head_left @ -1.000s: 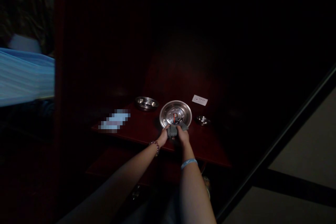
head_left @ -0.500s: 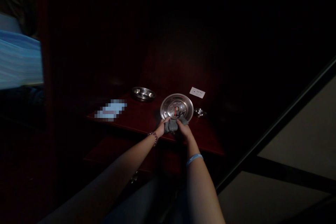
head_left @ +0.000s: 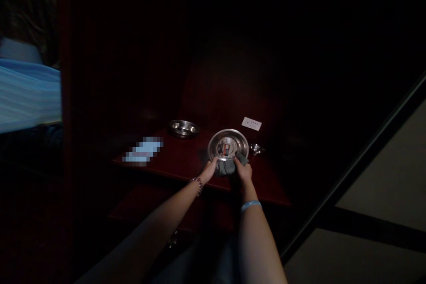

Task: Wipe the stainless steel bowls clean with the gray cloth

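A round steel plate (head_left: 242,143) with a small orange and black label at its middle is held up over the dark red desk (head_left: 186,164), tilted so its inside faces me. My left hand (head_left: 209,170) grips the plate's lower left rim. At the lower right rim, my right hand (head_left: 244,170) holds the plate together with a grey cloth (head_left: 226,167), which hangs between the two hands. Both thumbs lie on the near rim; the other fingers are mostly hidden.
Behind and left stands a steel bowl (head_left: 183,129). A smaller steel bowl (head_left: 257,149) sits at the right, below a white wall socket (head_left: 252,124). A blurred-out pale blue item (head_left: 143,151) lies at the desk's left. Blue fabric (head_left: 29,95) shows at far left.
The view has shifted, so the desk and bowls appear slightly lower. Both hands still hold the plate, which has moved slightly right and down in the picture.
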A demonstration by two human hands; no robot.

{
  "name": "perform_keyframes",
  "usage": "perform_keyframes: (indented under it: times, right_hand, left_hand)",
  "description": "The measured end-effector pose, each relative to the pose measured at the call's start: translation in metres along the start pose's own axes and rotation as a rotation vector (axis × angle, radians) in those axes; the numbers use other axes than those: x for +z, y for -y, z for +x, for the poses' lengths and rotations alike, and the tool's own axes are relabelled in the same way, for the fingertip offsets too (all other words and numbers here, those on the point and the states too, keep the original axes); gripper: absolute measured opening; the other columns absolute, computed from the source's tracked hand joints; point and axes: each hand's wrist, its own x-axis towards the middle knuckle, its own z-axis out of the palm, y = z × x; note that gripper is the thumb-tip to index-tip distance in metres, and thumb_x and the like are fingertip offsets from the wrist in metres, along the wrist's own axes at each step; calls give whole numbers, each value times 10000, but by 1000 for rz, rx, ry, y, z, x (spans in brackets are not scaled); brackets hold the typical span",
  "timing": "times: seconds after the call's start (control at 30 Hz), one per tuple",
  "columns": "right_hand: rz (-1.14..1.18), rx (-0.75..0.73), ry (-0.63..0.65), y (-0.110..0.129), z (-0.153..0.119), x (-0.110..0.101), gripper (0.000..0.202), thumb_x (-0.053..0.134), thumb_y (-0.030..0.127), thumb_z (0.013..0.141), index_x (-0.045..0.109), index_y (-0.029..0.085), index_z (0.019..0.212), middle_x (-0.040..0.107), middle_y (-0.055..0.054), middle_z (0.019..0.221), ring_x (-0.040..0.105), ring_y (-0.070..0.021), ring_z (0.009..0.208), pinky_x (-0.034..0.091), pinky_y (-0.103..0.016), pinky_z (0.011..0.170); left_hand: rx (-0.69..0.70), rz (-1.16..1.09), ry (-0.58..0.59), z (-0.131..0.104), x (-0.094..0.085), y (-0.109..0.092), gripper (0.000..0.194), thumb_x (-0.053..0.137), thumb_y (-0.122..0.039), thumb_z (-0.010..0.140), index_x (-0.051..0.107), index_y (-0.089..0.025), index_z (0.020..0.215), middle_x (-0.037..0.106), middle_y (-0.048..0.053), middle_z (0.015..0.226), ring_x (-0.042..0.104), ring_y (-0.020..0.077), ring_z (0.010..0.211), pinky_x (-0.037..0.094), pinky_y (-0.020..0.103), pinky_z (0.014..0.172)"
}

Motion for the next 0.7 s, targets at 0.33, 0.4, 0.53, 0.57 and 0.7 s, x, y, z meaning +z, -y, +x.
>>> perform_keyframes:
  times: [0.33, 0.4, 0.53, 0.57, 0.7]
  right_hand:
    - [85, 14, -34, 6, 0, 13, 580, 633, 568, 836, 748, 96, 1153, 743, -201, 1145, 688, -300, 1154, 536, -344, 960]
    - [139, 25, -32, 5, 3, 18, 545, 661, 538, 823, 750, 106, 1143, 748, -189, 1140, 691, -299, 1147, 534, -361, 970]
    - [291, 50, 61, -4, 12, 29, 475, 718, 462, 791, 740, 145, 1145, 760, -127, 1133, 708, -256, 1106, 544, -351, 959]
    - [325, 55, 90, -7, 13, 32, 467, 727, 447, 783, 736, 151, 1143, 762, -115, 1132, 712, -245, 1095, 550, -345, 950]
    - [424, 21, 139, -14, 16, 35, 444, 743, 405, 760, 729, 161, 1131, 769, -93, 1113, 717, -233, 1080, 561, -344, 935]
  left_hand:
    - [0, -235, 133, -2, 2, -3, 417, 732, -516, 752, 768, -165, 974, 790, 99, 1060, 658, 289, 1182, 415, 401, 1100]
    - [5, -275, 156, 0, 2, -1, 396, 750, -484, 748, 770, -169, 987, 786, 96, 1085, 658, 277, 1191, 414, 380, 1108]
    - [-49, -309, 135, 8, 5, 6, 344, 760, -421, 751, 762, -154, 967, 787, 122, 1064, 679, 282, 1150, 458, 361, 1065]
    - [-53, -315, 105, 10, 7, 8, 309, 761, -385, 750, 757, -154, 955, 787, 123, 1064, 683, 280, 1142, 468, 354, 1051]
    - [-61, -332, -19, 16, 10, 14, 171, 728, -262, 756, 739, -147, 881, 792, 115, 998, 702, 271, 1091, 484, 351, 1024]
